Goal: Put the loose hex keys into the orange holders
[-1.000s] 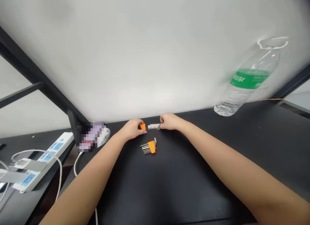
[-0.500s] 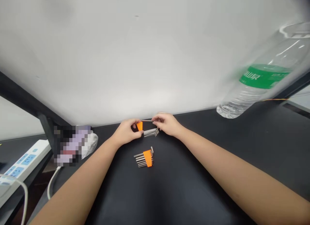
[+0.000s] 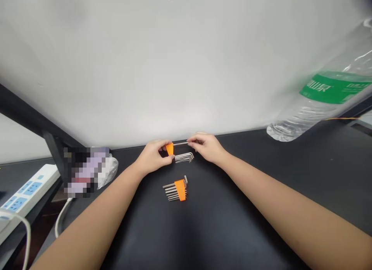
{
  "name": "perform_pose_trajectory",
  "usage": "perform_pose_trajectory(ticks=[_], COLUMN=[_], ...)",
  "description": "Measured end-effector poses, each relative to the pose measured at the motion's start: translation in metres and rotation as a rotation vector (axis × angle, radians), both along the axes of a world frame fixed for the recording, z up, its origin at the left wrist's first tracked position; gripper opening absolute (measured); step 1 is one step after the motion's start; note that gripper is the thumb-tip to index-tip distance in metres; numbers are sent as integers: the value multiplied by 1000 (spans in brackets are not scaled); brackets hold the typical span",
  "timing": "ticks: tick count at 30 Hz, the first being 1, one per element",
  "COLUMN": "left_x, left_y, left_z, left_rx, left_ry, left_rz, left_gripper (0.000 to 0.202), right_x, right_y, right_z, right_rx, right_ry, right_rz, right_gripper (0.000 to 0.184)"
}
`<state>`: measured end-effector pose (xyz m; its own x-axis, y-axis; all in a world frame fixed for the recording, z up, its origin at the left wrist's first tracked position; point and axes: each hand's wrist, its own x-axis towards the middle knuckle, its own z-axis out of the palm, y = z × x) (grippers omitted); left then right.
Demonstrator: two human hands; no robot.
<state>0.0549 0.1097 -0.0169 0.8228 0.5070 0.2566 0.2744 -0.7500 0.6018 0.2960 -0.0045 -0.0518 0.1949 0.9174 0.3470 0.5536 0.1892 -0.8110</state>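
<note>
Left hand (image 3: 155,157) pinches orange, wedge-shaped holder (image 3: 169,149) near back of smooth black table (image 3: 232,227), right hand (image 3: 208,146) grips slim metal rod (image 3: 180,143) end-on to it, shiny L-shaped keys (image 3: 185,157) lying between.

Head camera, one: is looking forward and down from the near side, close over the flat black tabletop (image 3: 209,223), facing the smooth pale-grey far wall (image 3: 186,68).

2 hands (image 3: 207,147), 2 orange holders (image 3: 180,190), 1 bottle (image 3: 334,88), 1 power strip (image 3: 27,200), perhaps 12 hex keys (image 3: 183,158).
</note>
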Motion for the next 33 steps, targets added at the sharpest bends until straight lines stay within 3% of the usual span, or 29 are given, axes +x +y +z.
perform_pose_trajectory(ticks=[6, 12, 16, 18, 20, 23, 28, 33], left_x=[1, 3, 4, 5, 5, 4, 3, 2], left_y=[-4, -7, -7, -7, -7, -6, -6, -8], left_z=[3, 0, 0, 0, -1, -1, -3, -1], left_rx=[49, 126, 149, 174, 206, 241, 251, 210], left_ry=[-6, -44, -54, -59, -59, -53, -52, -78], left_rz=[-85, -93, -63, -52, -56, -56, -50, -30], left_gripper=[36, 41, 41, 41, 41, 41, 41, 50], right_x=[-5, -23, -25, -20, -12, 0, 9, 11], right_y=[0, -1, 0, 0, -1, -2, -2, 0], right_z=[3, 8, 10, 13, 17, 22, 29, 30], right_rx=[70, -133, -97, -56, -41, -156, -304, -386], right_ry=[-51, 358, 444, 340, 103, -206, -334, -343], right_rz=[51, 179, 234, 179, 102, 119, 210, 149], right_gripper=[16, 23, 22, 17, 14, 15, 9, 10])
